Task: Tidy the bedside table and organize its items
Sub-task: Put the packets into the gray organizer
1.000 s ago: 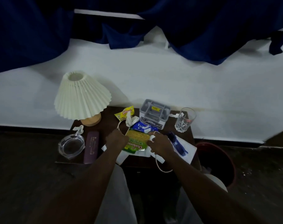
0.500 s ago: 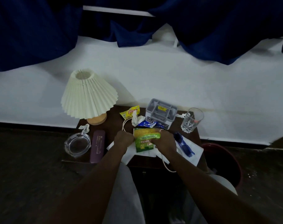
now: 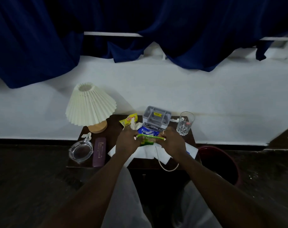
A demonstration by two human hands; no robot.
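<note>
A green and yellow snack packet point(image 3: 147, 139) is held folded over the middle of the dark bedside table point(image 3: 113, 125). My left hand point(image 3: 126, 142) grips its left end and my right hand point(image 3: 172, 142) grips its right end. Behind the packet lie a blue wrapper point(image 3: 147, 132), a yellow sachet point(image 3: 128, 121) and a crumpled white tissue point(image 3: 134, 125). White paper sheets point(image 3: 150, 153) lie under my hands, with a pale cord point(image 3: 166, 168) looping off the front edge.
A pleated cream lamp point(image 3: 90, 106) stands at the back left. A glass ashtray point(image 3: 80, 151) and a purple case point(image 3: 99, 151) sit front left. A grey organizer box point(image 3: 156, 116) and a drinking glass point(image 3: 184, 123) stand at the back. A red bin point(image 3: 222, 163) is on the floor, right.
The flat packet has been lifted off the table and folded over between both hands. Both hands moved slightly back with it.
</note>
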